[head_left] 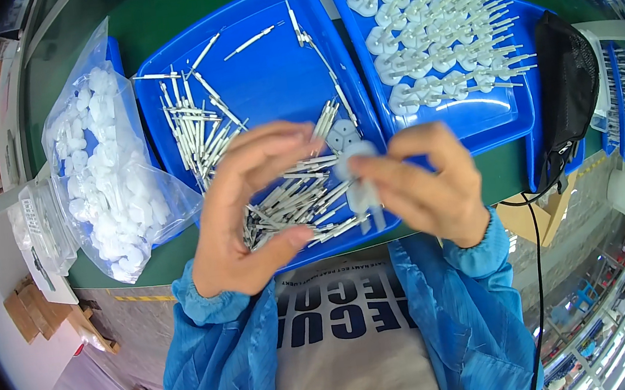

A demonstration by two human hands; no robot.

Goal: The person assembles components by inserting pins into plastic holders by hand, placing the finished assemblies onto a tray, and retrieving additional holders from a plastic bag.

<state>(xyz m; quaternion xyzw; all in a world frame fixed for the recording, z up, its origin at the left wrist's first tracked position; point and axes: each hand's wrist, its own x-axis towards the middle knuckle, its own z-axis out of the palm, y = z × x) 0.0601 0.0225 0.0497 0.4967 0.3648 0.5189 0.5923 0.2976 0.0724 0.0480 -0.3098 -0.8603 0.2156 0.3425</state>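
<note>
My right hand (pixel 435 190) pinches a translucent white plastic piece (pixel 359 193) between thumb and fingers, above the right side of a blue tray (pixel 252 75). My left hand (pixel 224 216) is curved over the same tray, its thumb and fingers wide apart with nothing seen between them. Below and between the hands lies a heap of thin white rods (pixel 294 206) with dark ends. A second loose pile of such rods (pixel 193 124) is at the tray's left. Another pale plastic piece with holes (pixel 343 134) rests in the tray, partly behind the held one.
On the left, a clear bag (pixel 114 183) full of white plastic pieces leans by the tray. At far right, another blue tray (pixel 465 116) carries rows of white pieces with rods standing out. A black mesh bag (pixel 565 81) and a cable (pixel 538 269) lie beyond it.
</note>
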